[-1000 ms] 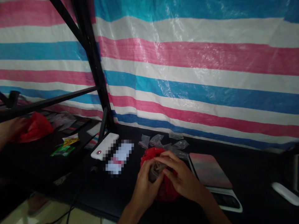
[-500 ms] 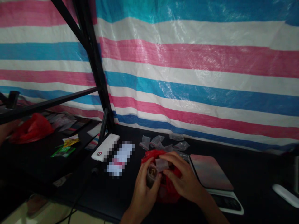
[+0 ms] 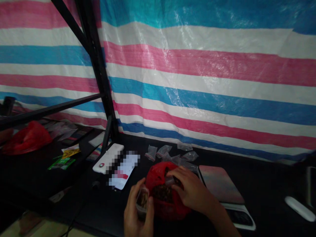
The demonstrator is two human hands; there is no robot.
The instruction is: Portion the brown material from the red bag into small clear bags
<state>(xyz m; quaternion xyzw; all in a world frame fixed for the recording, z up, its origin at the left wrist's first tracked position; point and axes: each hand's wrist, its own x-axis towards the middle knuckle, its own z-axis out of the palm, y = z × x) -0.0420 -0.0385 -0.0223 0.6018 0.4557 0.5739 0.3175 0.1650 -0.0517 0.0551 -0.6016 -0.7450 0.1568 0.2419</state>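
Half-curled, the left hand (image 3: 134,215) grips a clear bag (image 3: 142,200), best held mouth-up; at two o'clock, the right hand (image 3: 191,188) pinches a translucent item (image 3: 169,180).

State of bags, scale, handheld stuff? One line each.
Near red plastic bag: open, brown pieces inside
Clear plastic bag: in left hand, mouth open, contents inside
Translucent cup-like item: in right hand, at near bag's mouth
Digital scale: display dark
Small zip bags: lying loose, seals unreadable
Far red plastic bag: slumped
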